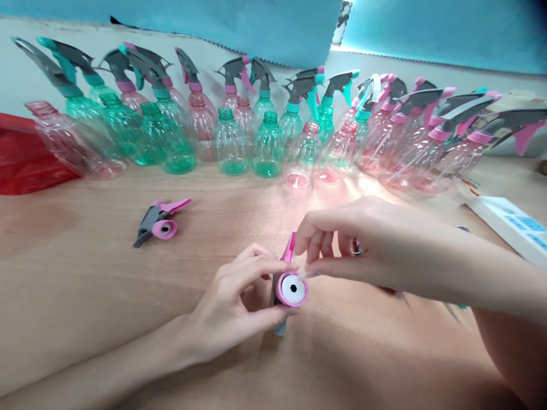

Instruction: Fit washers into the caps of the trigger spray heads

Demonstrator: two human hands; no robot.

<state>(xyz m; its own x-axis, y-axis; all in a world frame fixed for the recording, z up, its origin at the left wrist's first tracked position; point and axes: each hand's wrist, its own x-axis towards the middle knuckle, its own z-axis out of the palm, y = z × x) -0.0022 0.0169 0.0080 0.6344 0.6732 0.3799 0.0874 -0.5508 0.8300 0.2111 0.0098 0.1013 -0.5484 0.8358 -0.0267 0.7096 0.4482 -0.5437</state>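
Observation:
My left hand point(228, 299) is closed around a grey and pink spray trigger head point(289, 246), thumb and fingers on either side of its pink collar. The collar's opening faces me. Inside it sits a white disc washer point(287, 295) with a dark hole in the middle. My right hand point(346, 236) is at the collar's upper right edge, its fingers curled and the thumb tip close to the rim. Whatever small thing its fingertips may hold is too blurred to make out. Left of my hands, another grey and pink spray trigger head point(149, 223) lies on the table.
Behind my hands stands a row of clear green bottles point(233, 145) and pink bottles point(301, 156), several topped with spray heads. A red plastic bag point(29, 156) lies at the far left. A white power strip point(508, 219) is at the right on the wooden table point(85, 273).

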